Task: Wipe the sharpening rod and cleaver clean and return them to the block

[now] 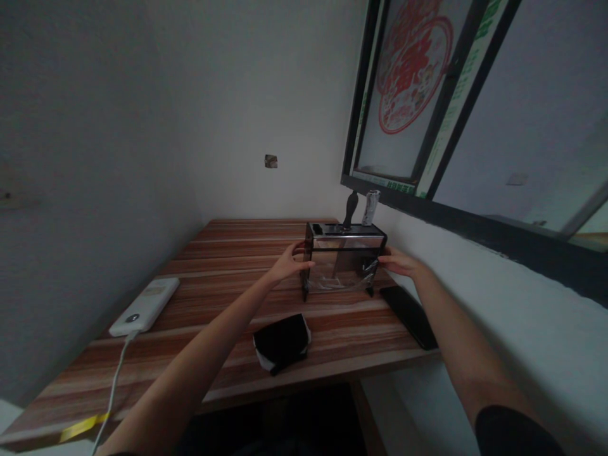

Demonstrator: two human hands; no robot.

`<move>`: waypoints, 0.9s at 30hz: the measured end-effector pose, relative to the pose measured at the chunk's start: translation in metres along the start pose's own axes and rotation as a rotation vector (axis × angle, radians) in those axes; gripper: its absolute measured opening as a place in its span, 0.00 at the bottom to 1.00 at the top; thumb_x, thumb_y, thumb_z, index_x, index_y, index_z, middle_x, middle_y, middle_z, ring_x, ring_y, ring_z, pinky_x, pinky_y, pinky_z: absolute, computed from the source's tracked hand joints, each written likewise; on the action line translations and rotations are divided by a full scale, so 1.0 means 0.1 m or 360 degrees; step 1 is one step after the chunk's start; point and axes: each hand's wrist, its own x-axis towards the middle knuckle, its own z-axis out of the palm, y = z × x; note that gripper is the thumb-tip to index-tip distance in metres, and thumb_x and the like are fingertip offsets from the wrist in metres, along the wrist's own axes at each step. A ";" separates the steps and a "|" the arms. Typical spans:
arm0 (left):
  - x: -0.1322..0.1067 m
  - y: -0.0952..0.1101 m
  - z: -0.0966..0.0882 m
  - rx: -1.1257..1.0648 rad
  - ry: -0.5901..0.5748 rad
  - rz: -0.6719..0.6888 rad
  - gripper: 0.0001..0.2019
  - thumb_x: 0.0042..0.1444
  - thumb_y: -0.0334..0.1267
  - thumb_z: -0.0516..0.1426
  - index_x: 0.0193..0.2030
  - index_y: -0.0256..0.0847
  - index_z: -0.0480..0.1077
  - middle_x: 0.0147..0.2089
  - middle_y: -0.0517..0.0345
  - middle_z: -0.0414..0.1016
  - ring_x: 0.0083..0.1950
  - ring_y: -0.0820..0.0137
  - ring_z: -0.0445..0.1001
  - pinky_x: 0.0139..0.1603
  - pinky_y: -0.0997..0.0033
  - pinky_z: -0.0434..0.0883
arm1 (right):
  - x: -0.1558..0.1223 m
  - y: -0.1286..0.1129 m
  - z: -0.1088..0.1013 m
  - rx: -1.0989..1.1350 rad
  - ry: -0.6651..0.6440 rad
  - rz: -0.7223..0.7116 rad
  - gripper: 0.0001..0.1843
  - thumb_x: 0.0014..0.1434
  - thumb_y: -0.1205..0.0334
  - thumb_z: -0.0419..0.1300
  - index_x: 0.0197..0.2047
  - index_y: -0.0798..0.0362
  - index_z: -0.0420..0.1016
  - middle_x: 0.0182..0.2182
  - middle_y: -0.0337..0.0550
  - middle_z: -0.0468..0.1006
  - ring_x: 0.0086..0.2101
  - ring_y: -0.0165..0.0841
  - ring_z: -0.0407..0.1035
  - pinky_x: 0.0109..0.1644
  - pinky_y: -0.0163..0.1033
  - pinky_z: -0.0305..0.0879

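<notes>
Near the back right of the table stands a knife holder (344, 242) with a see-through front and dark metal-looking edges. My left hand (287, 262) is closed around its left end, thumb in front and fingers behind. At the other end my right hand (399, 261) grips the right side, its fingertips partly hidden behind the holder. A knife with a black handle (350, 209) sticks up from the top slot, its blade dimly seen through the front. Beside it rises a second handle (370, 208) in a pale, crinkled wrapping.
The striped wooden table (228, 266) meets walls at the back and sides. A black pouch-like item (282, 341) lies at the front, a black phone (409, 315) at right. A white power bank (146, 306) with a cable sits left. A framed window (413, 82) overhangs the right.
</notes>
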 end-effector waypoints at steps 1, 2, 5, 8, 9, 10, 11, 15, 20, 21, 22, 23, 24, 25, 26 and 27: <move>0.00 0.00 0.00 0.0006 -0.0001 0.0004 0.38 0.40 0.42 0.67 0.59 0.38 0.58 0.61 0.41 0.62 0.60 0.57 0.63 0.57 0.56 0.62 | 0.00 0.01 0.00 0.0001 0.0006 -0.0002 0.32 0.36 0.60 0.70 0.48 0.48 0.72 0.43 0.44 0.79 0.45 0.43 0.72 0.55 0.51 0.61; 0.00 0.00 0.00 0.0015 -0.0003 0.0006 0.38 0.40 0.42 0.67 0.59 0.37 0.58 0.61 0.40 0.62 0.60 0.57 0.63 0.58 0.56 0.62 | 0.00 0.02 0.00 0.0003 0.0013 -0.0004 0.31 0.36 0.60 0.70 0.47 0.48 0.72 0.43 0.44 0.79 0.45 0.42 0.72 0.55 0.51 0.62; -0.01 0.01 0.00 0.0050 -0.0019 0.0018 0.39 0.41 0.42 0.66 0.60 0.36 0.57 0.62 0.39 0.61 0.61 0.56 0.62 0.60 0.54 0.59 | 0.00 0.03 0.01 0.0005 0.0034 -0.0007 0.30 0.36 0.59 0.71 0.46 0.48 0.73 0.43 0.43 0.79 0.45 0.42 0.72 0.55 0.51 0.62; -0.03 0.05 -0.01 0.0084 -0.0068 0.0041 0.43 0.40 0.43 0.67 0.63 0.39 0.54 0.63 0.40 0.59 0.61 0.57 0.62 0.61 0.54 0.58 | -0.03 -0.01 0.06 0.0009 0.0037 -0.0011 0.29 0.36 0.59 0.71 0.45 0.48 0.73 0.44 0.44 0.78 0.45 0.43 0.71 0.55 0.52 0.62; -0.05 0.06 -0.02 0.0100 -0.0084 0.0048 0.45 0.39 0.43 0.67 0.63 0.41 0.52 0.63 0.41 0.59 0.62 0.57 0.62 0.61 0.54 0.58 | -0.05 -0.05 0.08 0.0006 0.0031 -0.0014 0.29 0.37 0.59 0.71 0.46 0.47 0.73 0.45 0.44 0.78 0.46 0.43 0.71 0.56 0.52 0.62; -0.07 0.08 -0.03 0.0121 -0.0092 0.0051 0.47 0.38 0.43 0.68 0.64 0.42 0.51 0.64 0.41 0.58 0.62 0.57 0.61 0.61 0.54 0.57 | -0.08 -0.09 0.12 -0.0011 0.0023 -0.0026 0.30 0.38 0.59 0.71 0.47 0.47 0.72 0.46 0.44 0.77 0.48 0.44 0.70 0.56 0.52 0.61; -0.10 0.10 -0.05 0.0144 -0.0090 0.0052 0.48 0.38 0.42 0.68 0.65 0.43 0.49 0.64 0.41 0.57 0.63 0.56 0.59 0.62 0.53 0.56 | -0.12 -0.14 0.16 -0.0040 0.0022 -0.0049 0.31 0.39 0.60 0.71 0.49 0.47 0.72 0.48 0.44 0.76 0.50 0.44 0.68 0.58 0.52 0.60; -0.30 0.18 -0.17 0.0330 0.0043 0.0054 0.41 0.48 0.42 0.62 0.65 0.43 0.47 0.65 0.42 0.55 0.64 0.58 0.58 0.61 0.55 0.57 | -0.44 -0.26 0.40 -0.0202 0.0275 -0.0263 0.31 0.45 0.58 0.69 0.53 0.43 0.68 0.55 0.42 0.69 0.56 0.43 0.61 0.62 0.50 0.54; -0.82 0.30 -0.33 0.0685 0.0043 -0.0025 0.15 0.55 0.42 0.54 0.48 0.40 0.68 0.48 0.49 0.73 0.48 0.64 0.72 0.50 0.63 0.68 | -0.92 -0.10 0.85 -0.0269 0.0905 -0.0380 0.17 0.52 0.53 0.62 0.46 0.43 0.71 0.44 0.43 0.76 0.48 0.43 0.68 0.57 0.52 0.59; -0.94 0.32 -0.36 0.0746 -0.0002 -0.0056 0.12 0.54 0.41 0.55 0.43 0.40 0.70 0.43 0.52 0.75 0.44 0.64 0.73 0.48 0.64 0.68 | -0.98 -0.04 0.97 -0.0316 0.0864 -0.0353 0.13 0.54 0.52 0.61 0.43 0.43 0.72 0.41 0.43 0.77 0.45 0.43 0.70 0.54 0.52 0.61; -1.06 0.34 -0.38 0.0805 -0.0043 -0.0086 0.10 0.52 0.41 0.56 0.39 0.41 0.72 0.39 0.54 0.76 0.42 0.64 0.74 0.46 0.64 0.68 | -1.01 0.02 1.10 -0.0387 0.0756 -0.0304 0.11 0.55 0.51 0.60 0.41 0.44 0.73 0.37 0.44 0.78 0.41 0.43 0.71 0.52 0.52 0.63; -1.18 0.36 -0.39 0.0859 -0.0076 -0.0118 0.08 0.51 0.40 0.57 0.36 0.43 0.72 0.37 0.55 0.76 0.40 0.63 0.74 0.44 0.65 0.68 | -1.02 0.09 1.25 -0.0473 0.0617 -0.0261 0.11 0.54 0.51 0.60 0.39 0.44 0.74 0.35 0.43 0.79 0.39 0.43 0.72 0.49 0.51 0.64; -1.28 0.36 -0.40 0.0913 -0.0087 -0.0150 0.06 0.50 0.40 0.58 0.35 0.43 0.72 0.36 0.56 0.76 0.39 0.63 0.74 0.43 0.65 0.67 | -1.00 0.15 1.40 -0.0561 0.0471 -0.0248 0.10 0.53 0.51 0.60 0.38 0.44 0.74 0.35 0.43 0.79 0.39 0.43 0.72 0.47 0.51 0.65; -1.38 0.37 -0.42 0.0979 -0.0092 -0.0190 0.06 0.50 0.40 0.58 0.34 0.44 0.72 0.36 0.56 0.76 0.39 0.62 0.74 0.42 0.66 0.67 | -0.97 0.21 1.57 -0.0648 0.0327 -0.0246 0.09 0.53 0.51 0.60 0.37 0.43 0.74 0.37 0.42 0.79 0.40 0.43 0.72 0.46 0.50 0.65; -1.46 0.37 -0.42 0.1071 -0.0106 -0.0248 0.06 0.50 0.40 0.58 0.35 0.44 0.72 0.36 0.55 0.76 0.38 0.62 0.74 0.41 0.66 0.66 | -0.93 0.26 1.73 -0.0743 0.0217 -0.0238 0.09 0.53 0.52 0.60 0.37 0.43 0.74 0.37 0.41 0.79 0.39 0.43 0.72 0.45 0.49 0.66; -1.53 0.37 -0.43 0.1177 -0.0136 -0.0318 0.06 0.51 0.40 0.57 0.36 0.44 0.71 0.36 0.55 0.76 0.38 0.62 0.74 0.40 0.66 0.66 | -0.87 0.31 1.89 -0.0842 0.0164 -0.0217 0.08 0.55 0.53 0.58 0.38 0.43 0.74 0.36 0.41 0.79 0.38 0.43 0.72 0.43 0.48 0.66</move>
